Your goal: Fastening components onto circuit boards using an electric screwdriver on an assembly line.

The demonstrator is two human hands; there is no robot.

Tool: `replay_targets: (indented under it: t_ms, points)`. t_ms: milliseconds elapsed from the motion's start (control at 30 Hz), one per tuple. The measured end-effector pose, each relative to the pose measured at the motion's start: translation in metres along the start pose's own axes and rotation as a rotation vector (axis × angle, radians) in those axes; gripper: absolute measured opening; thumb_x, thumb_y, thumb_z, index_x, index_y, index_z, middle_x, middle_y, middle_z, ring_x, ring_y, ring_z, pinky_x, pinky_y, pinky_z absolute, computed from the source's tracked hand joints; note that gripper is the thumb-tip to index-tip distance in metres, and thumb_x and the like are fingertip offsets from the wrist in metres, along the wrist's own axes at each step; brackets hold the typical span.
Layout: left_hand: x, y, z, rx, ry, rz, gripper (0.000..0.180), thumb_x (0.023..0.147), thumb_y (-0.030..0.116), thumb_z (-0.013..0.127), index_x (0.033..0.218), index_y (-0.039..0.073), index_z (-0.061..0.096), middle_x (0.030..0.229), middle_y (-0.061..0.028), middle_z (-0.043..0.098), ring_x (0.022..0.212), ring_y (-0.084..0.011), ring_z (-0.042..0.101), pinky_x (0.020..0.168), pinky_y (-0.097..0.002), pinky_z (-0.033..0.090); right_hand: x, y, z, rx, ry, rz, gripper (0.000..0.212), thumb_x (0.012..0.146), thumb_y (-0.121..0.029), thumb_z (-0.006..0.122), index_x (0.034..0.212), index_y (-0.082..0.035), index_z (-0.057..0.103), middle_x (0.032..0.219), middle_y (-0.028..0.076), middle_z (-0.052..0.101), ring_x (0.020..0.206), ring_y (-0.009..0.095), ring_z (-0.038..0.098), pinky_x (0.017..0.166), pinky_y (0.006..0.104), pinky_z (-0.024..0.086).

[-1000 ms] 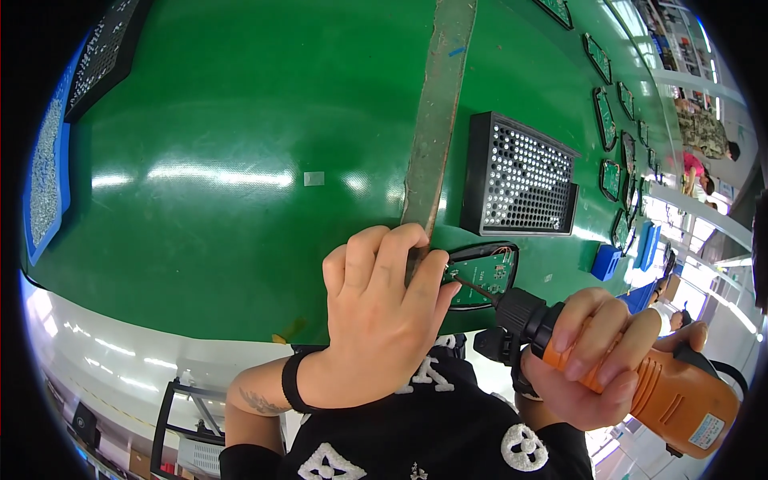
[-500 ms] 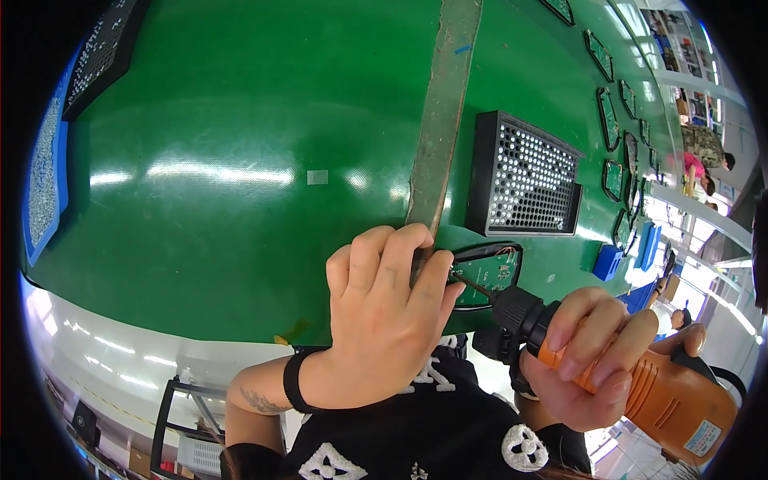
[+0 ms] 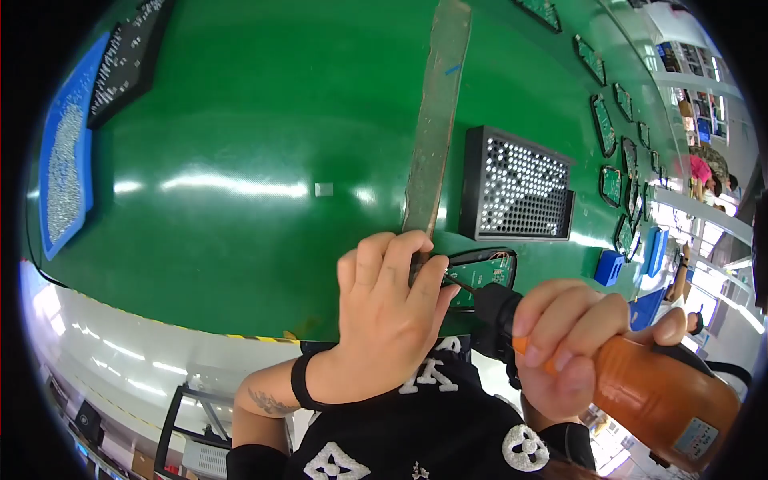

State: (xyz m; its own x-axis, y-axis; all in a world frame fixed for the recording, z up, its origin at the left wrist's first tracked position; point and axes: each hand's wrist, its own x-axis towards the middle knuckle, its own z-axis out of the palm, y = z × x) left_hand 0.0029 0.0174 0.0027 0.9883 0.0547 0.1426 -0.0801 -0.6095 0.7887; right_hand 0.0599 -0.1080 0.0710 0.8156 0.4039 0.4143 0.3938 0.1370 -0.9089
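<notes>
My right hand (image 3: 572, 340) is wrapped around an orange electric screwdriver (image 3: 652, 392) with a black front end. Its thin bit (image 3: 460, 282) slants left to a green circuit board (image 3: 482, 274) lying in a black casing (image 3: 512, 258) near the table's front edge. Over the left end of that casing, my left hand (image 3: 388, 292) is bent, with thumb and forefinger closed around the bit's tip. A tiny shiny spot shows there, but whatever those fingertips pinch is mostly hidden.
Beyond the casing stands a black tray (image 3: 520, 188) with rows of holes and small silvery parts. A flat strip (image 3: 436, 120) runs across the green table. At far left are a blue bin (image 3: 64, 168) of small metal parts and another black tray (image 3: 128, 60). Several cased boards (image 3: 604, 124) lie right.
The screwdriver has shifted slightly left, its front end closer to my left hand. My left hand keeps its bent pose at the casing. The whole view has shifted a little.
</notes>
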Motion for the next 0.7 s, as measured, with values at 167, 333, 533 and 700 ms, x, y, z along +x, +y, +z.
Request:
replay_targets:
  t_ms: [167, 333, 533, 700]
  points:
    - [0.000, 0.004, -0.013, -0.234, -0.099, -0.025, 0.027, 0.064, 0.004, 0.074, 0.088, 0.005, 0.061, 0.084, -0.0059, 0.057, 0.074, -0.0226, 0.056, 0.063, -0.0326, 0.042, 0.006, -0.017, -0.026, 0.149, 0.099, -0.094, 0.062, 0.078, 0.001, 0.062, 0.122, -0.020, 0.024, 0.065, 0.004, 0.050, 0.051, 0.019, 0.054, 0.052, 0.0380, 0.050]
    - [0.079, 0.000, -0.076, -0.368, -0.182, -0.222, 0.016, 0.076, 0.003, 0.065, 0.089, 0.000, 0.056, 0.070, -0.0065, 0.059, 0.053, -0.0148, 0.058, 0.044, -0.0256, 0.042, 0.035, -0.024, -0.055, 0.082, 0.352, -0.200, 0.055, 0.081, -0.001, 0.056, 0.122, -0.016, 0.024, 0.063, 0.003, 0.045, 0.052, 0.016, 0.048, 0.053, 0.0327, 0.046]
    - [0.274, -0.093, -0.103, -0.339, 0.058, -0.350, 0.038, 0.079, 0.018, 0.067, 0.103, -0.008, 0.053, 0.087, -0.0128, 0.063, 0.074, -0.0219, 0.064, 0.062, -0.0311, 0.051, 0.037, -0.002, -0.060, 0.162, 0.284, -0.069, 0.055, 0.079, 0.002, 0.055, 0.121, -0.013, 0.023, 0.065, 0.003, 0.047, 0.054, 0.015, 0.049, 0.057, 0.0338, 0.047]
    - [0.331, -0.121, -0.031, 0.670, 0.452, 0.524, 0.042, 0.073, 0.026, 0.071, 0.104, 0.002, 0.057, 0.101, -0.0144, 0.061, 0.104, -0.0316, 0.053, 0.088, -0.0383, 0.043, 0.036, 0.008, -0.062, 0.038, 0.187, -0.054, 0.051, 0.080, -0.004, 0.056, 0.118, -0.013, 0.023, 0.064, 0.002, 0.046, 0.052, 0.014, 0.048, 0.056, 0.0322, 0.046]
